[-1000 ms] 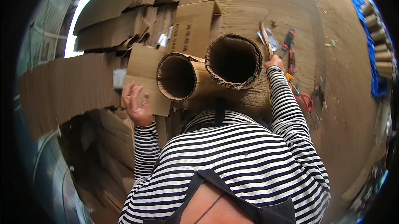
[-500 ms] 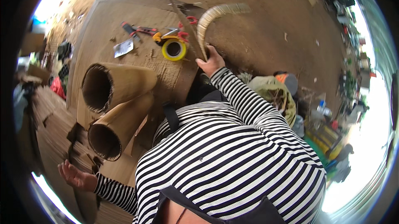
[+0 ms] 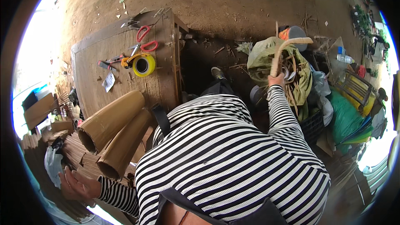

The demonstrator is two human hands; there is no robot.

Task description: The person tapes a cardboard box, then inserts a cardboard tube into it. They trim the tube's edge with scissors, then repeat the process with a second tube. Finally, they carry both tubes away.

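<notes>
Since the earlier frame, the person's right hand (image 3: 276, 81) had moved from beside the tabletop out to the right, carrying a long tan cardboard strip, bent like a hook (image 3: 278, 54). Its fingers were closed around the strip's lower end, and the strip rose in front of an olive-green sack stuffed with scraps (image 3: 259, 60). An orange-and-grey tub (image 3: 297, 35) stood just behind. Well apart from it, at lower left, the left hand (image 3: 81, 185) was empty, fingers loosely spread, near a pale plastic bag (image 3: 53, 164) and layered brown cardboard sheets (image 3: 77, 150); whether it touched them, I cannot tell.

Between the hands, 2 brown cardboard tubes, 1 wider (image 3: 114, 116) and 1 narrower (image 3: 127, 141), lay side by side at the near end of a worn wooden table (image 3: 100, 50). Farther along it were a yellow tape roll (image 3: 151, 65), red-handled scissors (image 3: 139, 42) and a small white packet (image 3: 108, 82).
</notes>
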